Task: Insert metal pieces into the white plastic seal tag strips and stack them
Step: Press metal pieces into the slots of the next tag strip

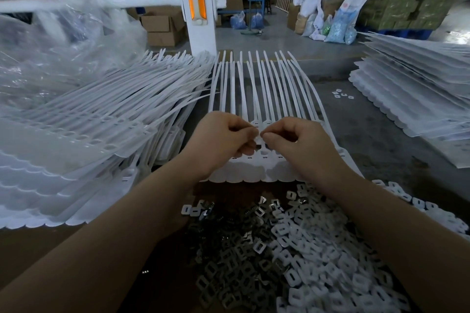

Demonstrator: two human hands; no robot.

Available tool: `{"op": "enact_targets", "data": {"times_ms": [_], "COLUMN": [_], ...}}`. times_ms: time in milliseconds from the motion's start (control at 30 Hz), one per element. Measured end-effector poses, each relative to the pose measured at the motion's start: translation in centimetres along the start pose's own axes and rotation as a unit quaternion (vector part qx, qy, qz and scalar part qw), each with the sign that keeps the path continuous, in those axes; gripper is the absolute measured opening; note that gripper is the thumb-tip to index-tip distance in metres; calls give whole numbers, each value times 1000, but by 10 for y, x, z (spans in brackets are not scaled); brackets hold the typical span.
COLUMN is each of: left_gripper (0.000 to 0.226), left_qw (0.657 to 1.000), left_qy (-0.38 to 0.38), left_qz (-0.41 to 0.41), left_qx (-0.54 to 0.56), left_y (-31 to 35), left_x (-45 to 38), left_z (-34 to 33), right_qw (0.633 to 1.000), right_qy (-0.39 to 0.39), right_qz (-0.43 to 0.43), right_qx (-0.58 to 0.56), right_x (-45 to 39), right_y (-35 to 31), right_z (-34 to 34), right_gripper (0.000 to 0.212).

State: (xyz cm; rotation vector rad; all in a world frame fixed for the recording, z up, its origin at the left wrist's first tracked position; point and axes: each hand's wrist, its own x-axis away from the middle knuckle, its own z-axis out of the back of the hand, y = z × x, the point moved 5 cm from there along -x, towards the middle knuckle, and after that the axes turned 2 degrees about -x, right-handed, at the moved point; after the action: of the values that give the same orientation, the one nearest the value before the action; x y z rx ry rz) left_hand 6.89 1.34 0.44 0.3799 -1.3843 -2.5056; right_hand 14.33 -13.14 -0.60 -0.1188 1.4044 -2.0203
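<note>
A: Where are the arms?

B: Both bare forearms come up from the bottom corners and converge toward the middle of the view, wrists roughly level.

A: And the left hand?

B: Back of the hand faces up, fingers curled under, thumb and forefinger pressed together in a pinch at its inner edge. What sits inside that grip is too small to tell.

A: The right hand?

B: A mirror of it: knuckles up, fingers curled, thumb tip meeting the forefinger, pointing inward.

A: How close are they?

B: The two pinching tips nearly touch, just beside each other at centre
</note>
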Motion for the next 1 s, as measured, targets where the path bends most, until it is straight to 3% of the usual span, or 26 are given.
{"op": "enact_targets", "data": {"times_ms": [267,367,500,667,800,1000], "left_gripper": [11,17,26,6,2,5], "left_qw": [996,982,966,963,975,992], "left_qy": [-43,-52,-72,-69,-48,-3], "left_qz": [31,101,184,165,135,103], "left_qx": [71,150,169,200,172,68], "left_y": [1,-1,-6,-6,-5,-9], "left_x": [3,5,6,4,-1,-5], "left_z": [-4,-4,-6,1,6,8], "right_qw": [1000,998,993,986,989,975], "right_qy": [6,25,39,41,56,-23], "right_qz": [24,43,99,144,98,49], "right_qx": [19,24,54,70,95,218], "right_x": [1,2,7,10,4,-3], "right_y": [-1,-4,-14,-20,-9,8], "right_z": [1,2,0,-2,0,-10], "right_gripper": [5,5,10,14,10,5]}}
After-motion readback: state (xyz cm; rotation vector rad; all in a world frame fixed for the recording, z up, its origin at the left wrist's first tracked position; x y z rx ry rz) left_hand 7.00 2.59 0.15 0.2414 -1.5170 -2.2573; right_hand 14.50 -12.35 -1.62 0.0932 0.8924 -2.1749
